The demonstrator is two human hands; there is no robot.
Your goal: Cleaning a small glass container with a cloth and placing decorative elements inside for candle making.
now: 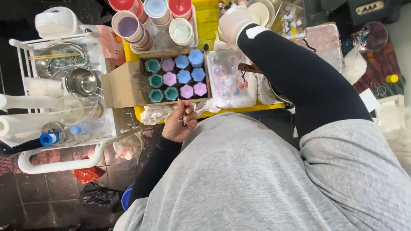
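My left hand (180, 122) is bare and closed on a small thin metal tool, held close to my grey top near the table's front edge. My right hand (233, 21) wears a white glove and reaches far forward in a black sleeve, beside a cream bowl (260, 13); what it holds is hidden. Between the hands sits an open cardboard box (124, 85) filled with several hexagonal moulded pieces in teal (155, 80), purple (170, 78) and blue (184, 76). A clear plastic bag (229, 79) of small coloured pieces lies right of the box.
Cups of coloured liquid (127, 25) stand in a tray behind the box on the yellow table (239, 110). A white wire cart (60, 85) on the left holds metal bowls, bottles and rolls. Crumpled tissue (156, 113) lies at the table's front. A glass jug (371, 36) stands far right.
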